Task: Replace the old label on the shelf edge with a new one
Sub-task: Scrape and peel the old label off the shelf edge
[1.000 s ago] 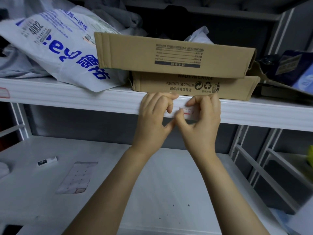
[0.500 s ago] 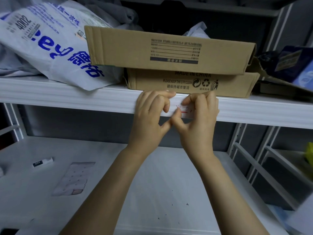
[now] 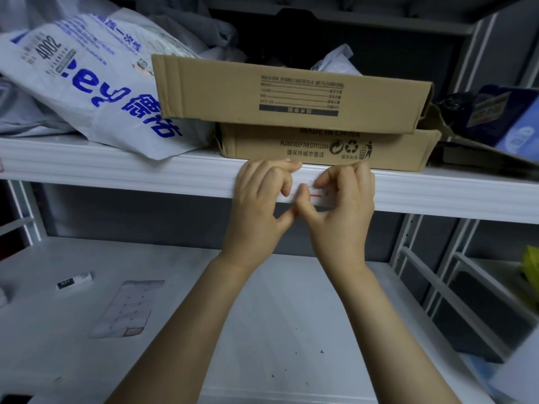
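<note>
Pinching the small white red-lined paper label (image 3: 316,195) on the white ribbed metal shelf edge (image 3: 145,176), the right grip (image 3: 344,211) clamps it under curled fingertips; the left grip (image 3: 256,205) curls together, empty, just beside.

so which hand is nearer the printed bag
Left. The left hand sits on the shelf edge just right of the bag; the right hand is beyond it, farther right.

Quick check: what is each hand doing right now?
Left hand: fingers curled at the left end of the label; whether it grips cannot be told.
Right hand: thumb and fingers pinch the label.
</note>
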